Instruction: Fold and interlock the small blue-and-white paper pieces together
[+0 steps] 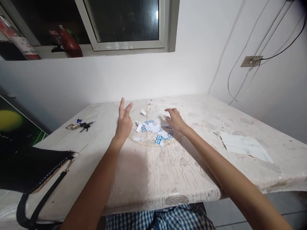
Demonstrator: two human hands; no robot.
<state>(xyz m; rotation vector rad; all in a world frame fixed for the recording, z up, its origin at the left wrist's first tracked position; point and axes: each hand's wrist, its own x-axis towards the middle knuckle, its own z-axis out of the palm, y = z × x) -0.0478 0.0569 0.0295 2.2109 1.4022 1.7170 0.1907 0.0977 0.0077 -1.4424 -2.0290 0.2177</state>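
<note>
A loose heap of small paper pieces (153,127), white and some marked with blue outlined shapes, lies on the patterned tablecloth (165,172). My left hand (124,123) is raised just left of the heap, with two fingers stretched up and apart and nothing visible in them. At the heap's right edge hovers my right hand (175,118), palm down, its fingers loosely bent and apart. Whether its fingertips touch any paper cannot be made out. One white slip (143,112) lies by itself behind the heap, and another slip (138,139) lies in front of it.
Keys (86,125) lie at the table's left, behind a black bag (35,166) with a strap. A white cloth or paper sheet (244,147) is on the right. Beyond the table stands a white wall with a window (124,22) and a wired socket (251,61).
</note>
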